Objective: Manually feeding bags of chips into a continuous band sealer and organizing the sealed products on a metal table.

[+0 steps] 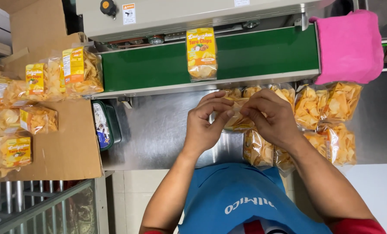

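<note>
Left hand: the left hand (204, 125) was curled, its fingertips pinched on the near edge of a clear bag of yellow chips (237, 120) over the steel table (159, 130).
Right hand: the right hand (271, 117) met the left one at the same bag, fingers bent and gripping its top edge from the other side; the two hands touched at the fingertips.
Held bag: it lay low on the steel table, just in front of the conveyor's near edge, mostly hidden under both hands.
Conveyor: a green belt (263, 58) ran across the far side under a grey machine housing (180, 15); one labelled bag of chips (201, 54) stood on it, just beyond the hands.
Unsealed pile: more clear bags of chips (328, 117) were heaped on the table at the right, touching the right wrist and forearm.
Pink cloth: a pink cloth (351, 45) covered the belt's right end, above that heap.
Finished bags: labelled bags (78, 71) spilled off the belt's left end onto a cardboard sheet (68, 147), where several others lay.
Dark tub: a small dark container (107, 125) sat between the cardboard and the steel surface, well apart from the left hand.
In the way: the hands themselves hid the bag's opening; I couldn't tell how it was folded.
</note>
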